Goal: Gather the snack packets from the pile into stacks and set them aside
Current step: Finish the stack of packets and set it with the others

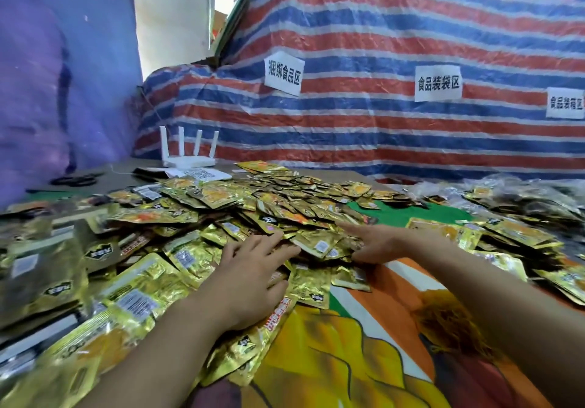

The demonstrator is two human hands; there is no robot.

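Head view: two bare forearms reach forward over a table.
Snack packets [196,205]: gold foil, heaped loose across the left and middle, with more at far right.
Left hand [253,268]: palm down, fingers spread straight, pressing flat on the heap's near edge and gripping nothing.
Right hand [376,243]: fingers stretched out, touching packets just beside the left, holding nothing.
Printed cloth [348,344]: orange and yellow, under the right forearm.
Striped tarp [380,43]: behind, with paper signs [282,75] on it.
White router [186,154]: behind the heap, left.

striped tarp [348,43] | white router [189,157] (four antennas) | three paper signs [437,83] | printed orange cloth [364,360]
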